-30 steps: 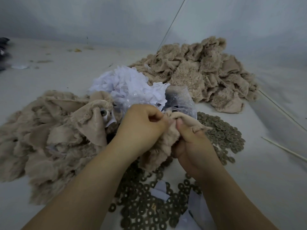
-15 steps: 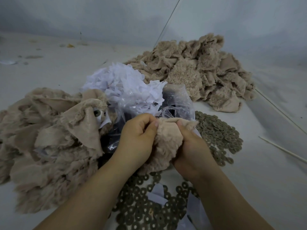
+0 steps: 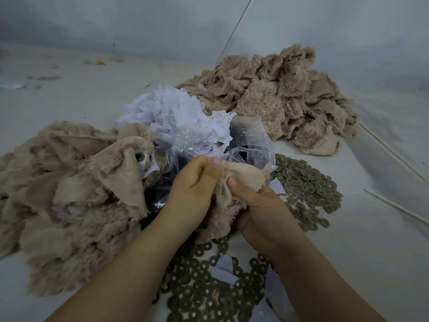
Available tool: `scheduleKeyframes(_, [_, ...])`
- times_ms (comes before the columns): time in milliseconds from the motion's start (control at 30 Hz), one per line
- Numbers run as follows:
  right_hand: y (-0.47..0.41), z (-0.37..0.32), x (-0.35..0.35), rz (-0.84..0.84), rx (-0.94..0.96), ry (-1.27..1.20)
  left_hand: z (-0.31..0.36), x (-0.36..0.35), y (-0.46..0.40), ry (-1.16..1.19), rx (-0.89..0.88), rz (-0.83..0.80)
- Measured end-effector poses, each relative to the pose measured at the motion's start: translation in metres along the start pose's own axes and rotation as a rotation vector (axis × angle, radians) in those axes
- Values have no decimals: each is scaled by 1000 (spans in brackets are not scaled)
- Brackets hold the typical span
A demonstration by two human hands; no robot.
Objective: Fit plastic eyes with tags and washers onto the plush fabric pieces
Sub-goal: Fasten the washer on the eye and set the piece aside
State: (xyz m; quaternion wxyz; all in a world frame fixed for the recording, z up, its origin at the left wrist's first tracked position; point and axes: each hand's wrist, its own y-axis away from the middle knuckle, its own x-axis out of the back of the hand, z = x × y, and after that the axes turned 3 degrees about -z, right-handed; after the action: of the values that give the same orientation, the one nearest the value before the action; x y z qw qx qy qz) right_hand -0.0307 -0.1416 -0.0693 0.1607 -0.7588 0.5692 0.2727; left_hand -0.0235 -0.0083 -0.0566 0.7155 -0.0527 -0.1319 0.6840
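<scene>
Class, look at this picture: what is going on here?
A person works a piece of tan plush fabric with both hands: the left hand and the right hand each pinch it. Dark ring washers lie scattered beside them, white paper tags sit behind, and plush piles flank the work.

Hidden or cut off: fingertips of the left hand (image 3: 193,184) and right hand (image 3: 260,210) buried in the plush piece (image 3: 234,182); washers (image 3: 209,296) cropped by the bottom edge; dark contents of the plastic bag (image 3: 253,145) indistinct; left plush heap (image 3: 69,205) cropped at the left edge.
</scene>
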Motion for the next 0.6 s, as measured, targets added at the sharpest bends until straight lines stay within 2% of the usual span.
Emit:
scheduleKeyframes(100, [0,-1,-1,45,-23,-51,-2,-1,2,-83,-42,-18])
scheduleKeyframes(200, [0,-2,-1,62,-79,-100,-8,1,-1,45,29,46])
scheduleKeyframes(333, [0,-3,-2,39,-175,-144,-9,1,-2,196,132,20])
scheduleKeyframes(600, [1,-6,-3,33,-239,-150,-5,-3,3,101,91,-44])
